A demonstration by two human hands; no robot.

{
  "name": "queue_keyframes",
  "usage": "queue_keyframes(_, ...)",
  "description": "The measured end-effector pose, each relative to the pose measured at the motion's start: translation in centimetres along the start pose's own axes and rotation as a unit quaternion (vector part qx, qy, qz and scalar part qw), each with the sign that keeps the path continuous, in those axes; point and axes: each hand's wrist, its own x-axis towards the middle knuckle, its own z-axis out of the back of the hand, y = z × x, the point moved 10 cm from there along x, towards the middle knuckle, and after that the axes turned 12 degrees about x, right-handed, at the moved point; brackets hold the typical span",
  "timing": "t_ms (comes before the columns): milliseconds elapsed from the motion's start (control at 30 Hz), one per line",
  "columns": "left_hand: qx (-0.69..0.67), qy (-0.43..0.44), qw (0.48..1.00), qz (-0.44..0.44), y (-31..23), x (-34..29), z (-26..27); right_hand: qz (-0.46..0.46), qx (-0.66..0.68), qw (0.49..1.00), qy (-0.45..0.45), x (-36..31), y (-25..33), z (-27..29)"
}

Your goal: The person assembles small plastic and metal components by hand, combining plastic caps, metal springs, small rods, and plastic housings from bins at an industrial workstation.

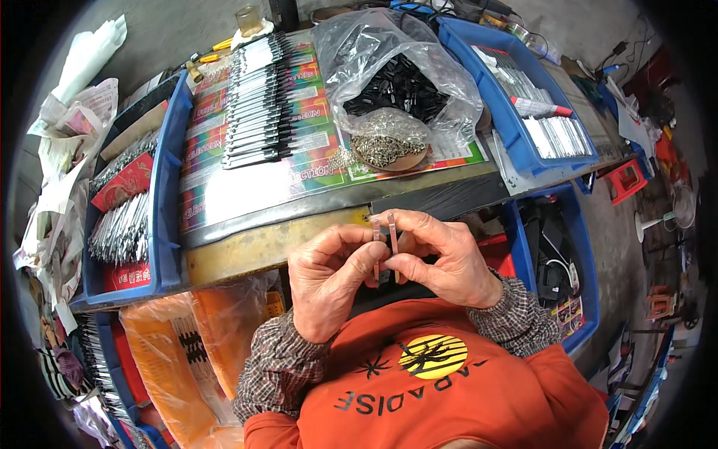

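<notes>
Two slim, shiny, pinkish strips (393, 233) stand upright side by side, just in front of the near edge of the workbench (239, 258). The left hand (327, 273) pinches one; the right hand (443, 258) pinches the other. Both hands partly cover them, leaving their lower ends hard to make out.

grey floor (617, 251) | worn, yellowish-edged workbench (239, 258) | red stool (616, 181) at right
</notes>
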Motion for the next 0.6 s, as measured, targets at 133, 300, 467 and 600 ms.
queue_keyframes(133,-0.004,-0.011,1.0,0.009,0.2,-0.2,-0.1,0.004,-0.003,1.0,0.0,-0.1,0.3,-0.7)
queue_keyframes(300,-0.018,-0.008,1.0,0.0,0.4,-0.4,-0.1,-0.001,-0.007,1.0,-0.013,-0.2,0.0,-1.0)
queue_keyframes(467,-0.017,-0.021,1.0,0.001,0.5,-0.6,0.3,-0.024,0.0,1.0,0.001,-0.2,-0.4,-1.5)
queue_keyframes(600,-0.027,-0.023,0.999,0.007,0.7,-0.6,0.5,-0.035,0.003,0.999,-0.001,-0.2,-0.8,-1.5)
